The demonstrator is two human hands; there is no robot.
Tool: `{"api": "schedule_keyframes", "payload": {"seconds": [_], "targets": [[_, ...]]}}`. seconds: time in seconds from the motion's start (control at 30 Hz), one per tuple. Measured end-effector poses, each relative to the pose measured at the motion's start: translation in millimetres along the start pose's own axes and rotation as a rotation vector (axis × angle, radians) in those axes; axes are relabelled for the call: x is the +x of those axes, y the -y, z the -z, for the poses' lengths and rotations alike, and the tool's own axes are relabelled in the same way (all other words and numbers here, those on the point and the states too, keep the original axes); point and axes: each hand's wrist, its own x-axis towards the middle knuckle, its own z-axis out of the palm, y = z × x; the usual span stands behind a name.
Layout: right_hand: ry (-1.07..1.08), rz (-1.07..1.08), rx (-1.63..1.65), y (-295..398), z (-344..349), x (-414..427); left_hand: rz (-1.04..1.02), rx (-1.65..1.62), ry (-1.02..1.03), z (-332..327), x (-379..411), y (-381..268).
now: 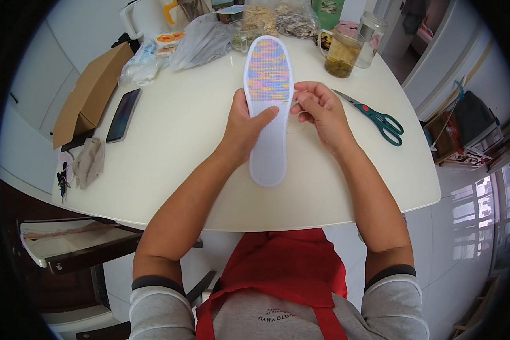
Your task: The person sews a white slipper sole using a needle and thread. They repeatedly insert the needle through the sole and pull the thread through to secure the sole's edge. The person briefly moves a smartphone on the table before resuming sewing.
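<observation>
A white shoe insole (268, 144) is held upright over the table, its toe end pointing away from me. Multicoloured stitching in pink, blue and yellow (268, 70) covers the upper half, while the heel half is plain white mesh. My left hand (248, 121) grips the insole at mid-length, thumb across the front and fingers behind it. At the right edge, beside the lower border of the stitching, my right hand (318, 110) has its thumb and fingertips drawn together. Anything pinched there is too small to make out. A faint thread-like line shows on the table below those fingertips.
Green-handled scissors (378, 119) lie right of my right hand. A glass mug of tea (343, 55) and a glass jar (370, 40) stand behind. Leftward are a smartphone (123, 115), a cardboard box (94, 91), a cloth (89, 163) and small thread snips (62, 180). Plastic bags (202, 42) line the back.
</observation>
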Motion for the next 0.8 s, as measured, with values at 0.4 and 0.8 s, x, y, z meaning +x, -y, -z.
{"api": "schedule_keyframes", "payload": {"seconds": [0.4, 0.8], "targets": [[-0.048, 0.559, -0.771, -1.9, -6.1, -5.9, 0.103, -0.064, 0.146, 8.9, 4.6, 5.5], [-0.045, 0.327, 0.252, 133.5, 121.1, -30.8, 0.054, -0.041, 0.01, 15.3, 5.9, 13.5]]}}
